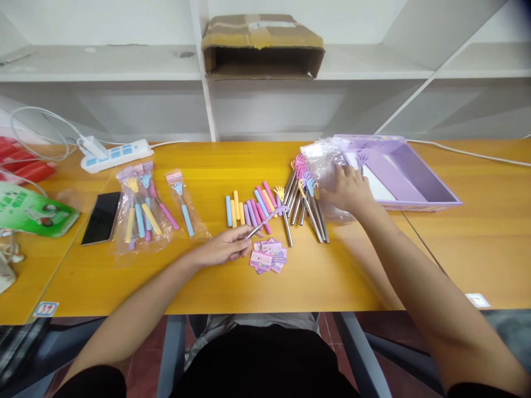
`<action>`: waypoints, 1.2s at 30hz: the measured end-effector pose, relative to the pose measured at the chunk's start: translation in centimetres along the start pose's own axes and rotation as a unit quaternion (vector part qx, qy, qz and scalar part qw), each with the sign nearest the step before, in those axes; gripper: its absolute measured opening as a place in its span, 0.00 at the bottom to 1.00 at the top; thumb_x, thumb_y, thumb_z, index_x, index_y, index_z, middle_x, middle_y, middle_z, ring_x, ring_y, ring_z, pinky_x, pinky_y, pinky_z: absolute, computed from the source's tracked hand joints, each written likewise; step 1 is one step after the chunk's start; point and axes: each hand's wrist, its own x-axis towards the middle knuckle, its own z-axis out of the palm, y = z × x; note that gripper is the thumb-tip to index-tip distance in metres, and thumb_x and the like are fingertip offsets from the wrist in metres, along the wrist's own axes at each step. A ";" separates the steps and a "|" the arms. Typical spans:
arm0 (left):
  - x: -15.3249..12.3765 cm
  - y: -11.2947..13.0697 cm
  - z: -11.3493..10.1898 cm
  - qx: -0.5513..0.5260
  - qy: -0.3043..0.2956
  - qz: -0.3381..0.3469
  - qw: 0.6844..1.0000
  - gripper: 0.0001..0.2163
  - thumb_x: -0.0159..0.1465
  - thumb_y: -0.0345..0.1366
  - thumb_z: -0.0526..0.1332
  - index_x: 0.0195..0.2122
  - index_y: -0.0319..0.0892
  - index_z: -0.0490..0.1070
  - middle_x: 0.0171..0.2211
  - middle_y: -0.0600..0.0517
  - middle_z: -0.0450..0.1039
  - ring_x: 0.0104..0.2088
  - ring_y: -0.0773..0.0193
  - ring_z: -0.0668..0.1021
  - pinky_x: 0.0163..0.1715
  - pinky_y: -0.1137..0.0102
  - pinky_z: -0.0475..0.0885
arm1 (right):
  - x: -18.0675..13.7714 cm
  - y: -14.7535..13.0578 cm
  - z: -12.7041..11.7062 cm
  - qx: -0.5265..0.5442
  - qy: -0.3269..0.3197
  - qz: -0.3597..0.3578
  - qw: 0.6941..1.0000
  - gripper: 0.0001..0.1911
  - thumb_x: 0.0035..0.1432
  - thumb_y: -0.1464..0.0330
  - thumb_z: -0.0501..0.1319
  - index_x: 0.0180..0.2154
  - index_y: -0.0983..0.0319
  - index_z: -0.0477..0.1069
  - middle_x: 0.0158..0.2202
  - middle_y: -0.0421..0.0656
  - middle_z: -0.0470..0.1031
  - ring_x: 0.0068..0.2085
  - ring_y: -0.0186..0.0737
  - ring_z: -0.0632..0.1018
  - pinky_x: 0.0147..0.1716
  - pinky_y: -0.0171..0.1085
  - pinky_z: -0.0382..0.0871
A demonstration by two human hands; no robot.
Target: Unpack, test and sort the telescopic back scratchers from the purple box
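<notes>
In the left hand [228, 244], a purple-headed scratcher [264, 222] is grasped by its metal stem. Clear plastic [320, 157] is reached into by the right hand [348, 188]; whether anything is gripped there cannot be told. A singling-out step seems in hand; a steady stem hold appears called for while the plastic is managed. From the left hand, coloured tubes [252, 213] are seen at one o'clock, metal-stemmed scratchers [307, 204] at two.

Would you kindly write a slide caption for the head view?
Left hand holds a purple-headed stick near pink cards; right hand at clear plastic beside a lilac box.
</notes>
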 end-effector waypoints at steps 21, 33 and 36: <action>0.4 -1.9 3.6 0.616 0.203 0.345 0.678 0.14 0.78 0.36 0.56 0.33 0.43 0.70 0.26 0.51 0.75 0.26 0.62 0.76 0.26 0.67 0.68 | -16.9 -17.7 -6.0 0.573 -0.177 -0.249 0.760 0.24 0.81 0.60 0.51 0.30 0.60 0.66 0.28 0.38 0.67 0.29 0.33 0.68 0.33 0.35 0.63; 1.5 0.0 2.5 0.692 0.257 0.414 0.532 0.19 0.76 0.27 0.56 0.25 0.44 0.67 0.19 0.57 0.68 0.21 0.66 0.70 0.21 0.66 0.57 | -18.2 -17.6 -6.3 0.585 -0.056 -0.248 0.770 0.20 0.79 0.69 0.54 0.29 0.59 0.60 0.25 0.35 0.58 0.26 0.31 0.61 0.29 0.36 0.57; 1.5 0.5 2.5 0.697 0.251 0.421 0.524 0.19 0.75 0.26 0.58 0.24 0.44 0.66 0.19 0.57 0.66 0.21 0.66 0.69 0.21 0.65 0.57 | -18.5 -17.3 -6.7 0.583 -0.039 -0.243 0.774 0.21 0.79 0.67 0.53 0.28 0.59 0.59 0.24 0.35 0.58 0.24 0.30 0.60 0.27 0.36 0.56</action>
